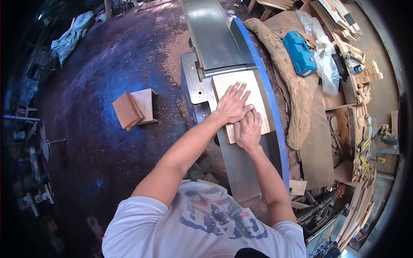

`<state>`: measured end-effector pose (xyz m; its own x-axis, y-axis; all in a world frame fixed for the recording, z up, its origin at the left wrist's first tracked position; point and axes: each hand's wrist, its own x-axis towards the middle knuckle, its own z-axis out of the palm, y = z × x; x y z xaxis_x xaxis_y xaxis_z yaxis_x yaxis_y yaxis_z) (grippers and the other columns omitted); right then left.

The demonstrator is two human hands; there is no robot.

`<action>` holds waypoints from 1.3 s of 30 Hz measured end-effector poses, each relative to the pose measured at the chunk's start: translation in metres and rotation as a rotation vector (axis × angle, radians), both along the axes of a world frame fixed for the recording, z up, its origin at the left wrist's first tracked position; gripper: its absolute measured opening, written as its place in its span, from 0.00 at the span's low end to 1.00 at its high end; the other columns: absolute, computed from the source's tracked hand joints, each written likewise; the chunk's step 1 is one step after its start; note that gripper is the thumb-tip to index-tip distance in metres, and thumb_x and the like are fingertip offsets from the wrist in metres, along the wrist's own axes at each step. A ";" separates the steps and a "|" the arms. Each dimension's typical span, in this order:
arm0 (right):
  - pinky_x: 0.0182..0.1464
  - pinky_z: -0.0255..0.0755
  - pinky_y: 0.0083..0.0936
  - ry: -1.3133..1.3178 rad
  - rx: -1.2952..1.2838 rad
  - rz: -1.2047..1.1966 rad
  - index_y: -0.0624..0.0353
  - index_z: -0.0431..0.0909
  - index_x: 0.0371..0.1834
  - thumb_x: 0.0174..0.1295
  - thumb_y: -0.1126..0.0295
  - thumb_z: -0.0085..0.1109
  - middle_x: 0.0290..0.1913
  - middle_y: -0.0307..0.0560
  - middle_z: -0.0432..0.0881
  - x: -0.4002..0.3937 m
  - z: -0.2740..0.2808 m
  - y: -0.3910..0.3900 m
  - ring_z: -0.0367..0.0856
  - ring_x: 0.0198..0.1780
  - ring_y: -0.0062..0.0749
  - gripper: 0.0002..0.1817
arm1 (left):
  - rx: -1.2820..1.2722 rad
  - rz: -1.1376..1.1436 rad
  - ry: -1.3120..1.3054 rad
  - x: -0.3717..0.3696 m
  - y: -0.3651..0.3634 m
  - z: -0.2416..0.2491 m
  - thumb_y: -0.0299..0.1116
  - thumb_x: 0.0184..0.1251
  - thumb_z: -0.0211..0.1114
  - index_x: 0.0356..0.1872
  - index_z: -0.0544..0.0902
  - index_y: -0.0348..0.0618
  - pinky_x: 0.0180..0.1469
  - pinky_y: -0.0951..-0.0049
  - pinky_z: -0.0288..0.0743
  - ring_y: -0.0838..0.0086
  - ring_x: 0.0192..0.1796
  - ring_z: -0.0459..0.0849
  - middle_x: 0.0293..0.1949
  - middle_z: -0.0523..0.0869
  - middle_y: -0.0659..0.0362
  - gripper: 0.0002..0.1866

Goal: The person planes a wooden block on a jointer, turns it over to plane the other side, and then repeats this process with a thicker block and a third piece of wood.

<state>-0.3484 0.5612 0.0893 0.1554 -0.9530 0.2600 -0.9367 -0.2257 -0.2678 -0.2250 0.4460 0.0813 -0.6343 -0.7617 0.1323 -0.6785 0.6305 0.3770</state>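
Observation:
A pale wooden board [220, 88] lies flat on the metal bed of a jointer [217, 38], its far end at the cutter slot and its right edge near the fence [275, 124]. My left hand [233, 104] rests palm down on top of the board, fingers spread and pointing forward. Just behind it, my right hand [248, 130] presses on the same board with its fingers forward and slightly bent. The fingertips of my right hand touch the left hand's thumb side. The board's underside is hidden.
On the floor to the left stands a small wooden stool [145, 103] with brown boards [127, 111] on it. Right of the fence are a long rough log [297, 86], a teal tool case [300, 53], clear plastic [329, 71] and stacked wood offcuts [369, 73]. Shavings [174, 56] cover some floor.

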 end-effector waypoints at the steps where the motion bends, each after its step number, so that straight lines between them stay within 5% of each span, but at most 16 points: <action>1: 0.80 0.55 0.66 -0.008 -0.011 0.021 0.68 0.81 0.66 0.65 0.64 0.64 0.74 0.67 0.73 -0.001 -0.001 -0.006 0.64 0.78 0.68 0.28 | 0.005 -0.002 -0.018 0.001 -0.006 0.003 0.60 0.87 0.41 0.83 0.67 0.40 0.88 0.45 0.44 0.44 0.88 0.52 0.86 0.59 0.41 0.39; 27: 0.79 0.60 0.63 -0.076 -0.102 0.072 0.71 0.82 0.64 0.63 0.67 0.63 0.71 0.64 0.79 0.011 -0.007 -0.097 0.72 0.73 0.69 0.27 | 0.062 0.010 -0.109 0.018 -0.093 0.009 0.67 0.85 0.36 0.85 0.62 0.37 0.89 0.47 0.39 0.47 0.90 0.47 0.87 0.54 0.42 0.46; 39: 0.81 0.54 0.61 -0.027 -0.033 0.052 0.76 0.78 0.66 0.69 0.61 0.61 0.77 0.66 0.70 0.025 -0.007 -0.160 0.64 0.78 0.65 0.30 | 0.017 0.039 -0.131 0.026 -0.159 0.006 0.64 0.87 0.34 0.85 0.61 0.39 0.89 0.46 0.40 0.47 0.89 0.48 0.87 0.55 0.42 0.43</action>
